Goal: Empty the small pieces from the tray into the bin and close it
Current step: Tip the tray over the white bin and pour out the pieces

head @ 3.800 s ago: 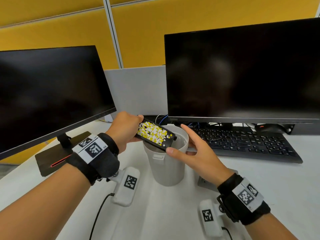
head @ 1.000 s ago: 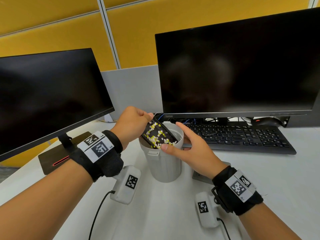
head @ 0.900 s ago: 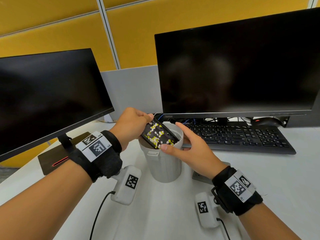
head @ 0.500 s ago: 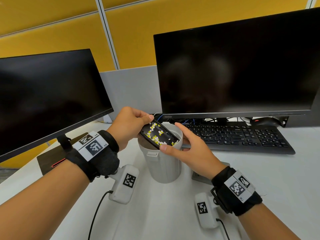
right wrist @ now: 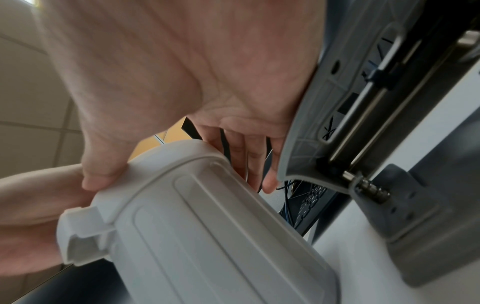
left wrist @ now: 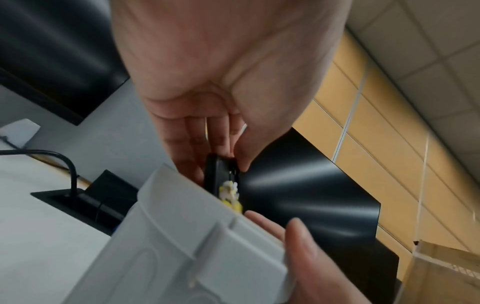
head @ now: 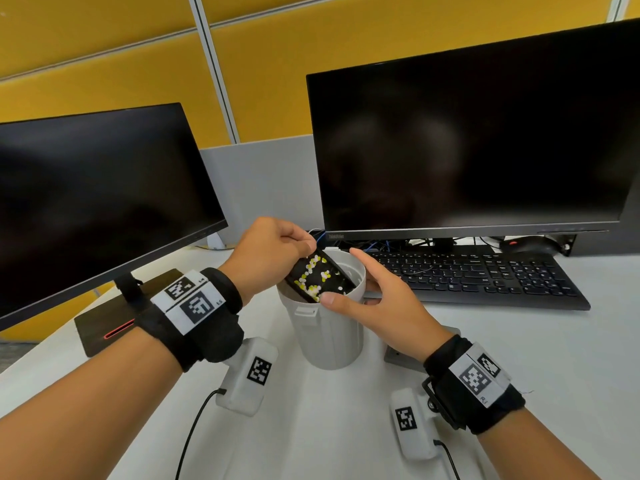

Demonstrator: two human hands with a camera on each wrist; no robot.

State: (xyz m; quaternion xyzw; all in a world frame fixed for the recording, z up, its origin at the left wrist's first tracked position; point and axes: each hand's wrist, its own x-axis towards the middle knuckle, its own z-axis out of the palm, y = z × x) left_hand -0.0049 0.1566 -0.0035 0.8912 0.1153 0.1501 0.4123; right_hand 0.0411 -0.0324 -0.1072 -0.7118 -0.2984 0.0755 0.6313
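Tray (head: 320,276) over bin (head: 329,334), pieces (head: 311,271) head-view only

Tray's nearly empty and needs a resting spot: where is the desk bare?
Bare desk lies in front of the bin, between both forearms, and at the right below the keyboard. Crowded: behind the bin, cables and monitor stands.

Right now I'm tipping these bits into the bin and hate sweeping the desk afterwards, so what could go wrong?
Yellow and white pieces still cling to the tilted black tray, so they may drop all at once. The tray's low end sits near the bin rim by the right hand; strays could bounce onto the desk. The left hand pinches only the top corner, so it might slip.
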